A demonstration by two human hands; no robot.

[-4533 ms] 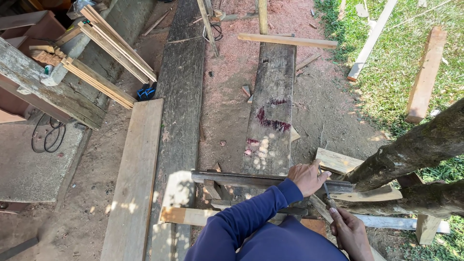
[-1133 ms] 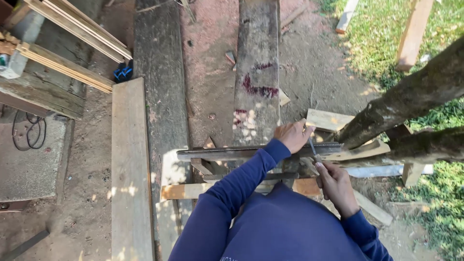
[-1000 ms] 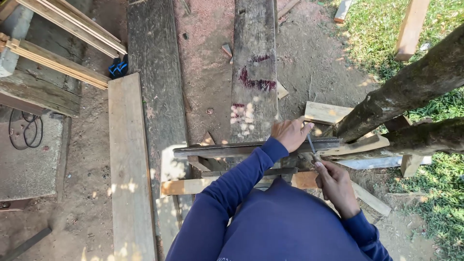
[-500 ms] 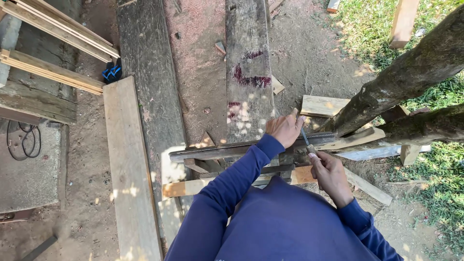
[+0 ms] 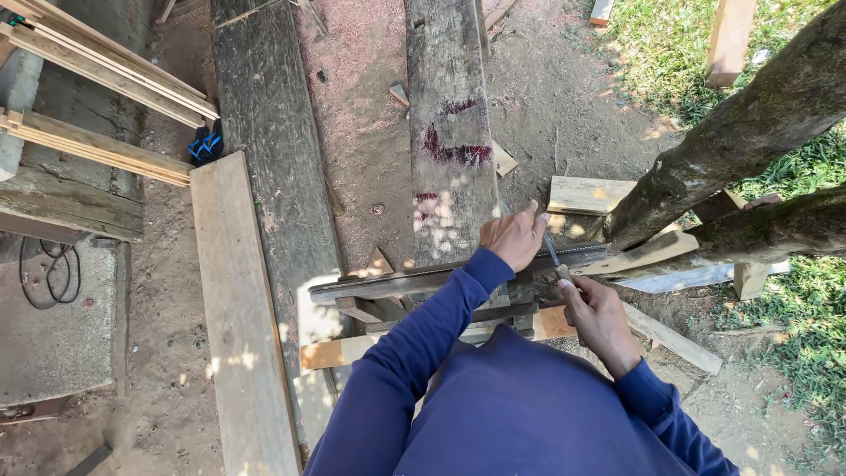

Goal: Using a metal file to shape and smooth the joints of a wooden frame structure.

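At the far left, a stack of pale wooden slats (image 5: 106,84) is seen lying above a concrete slab (image 5: 53,335) on which a black cable (image 5: 48,273) is coiled. Just right of these, a light plank (image 5: 242,326) is laid lengthwise on the dirt ground (image 5: 370,159), beside a dark weathered board (image 5: 269,132). A long, narrow saw blade (image 5: 397,282) is held edge-up across a low wooden support. The left hand (image 5: 514,238) is rested on the blade's top edge, fingers curled over it. A thin metal file (image 5: 552,253) is laid slantwise across the blade, its lower end gripped by the clenched right hand (image 5: 595,313). At the right, two dark tree trunks (image 5: 749,123) are seen rising over grass (image 5: 793,353).
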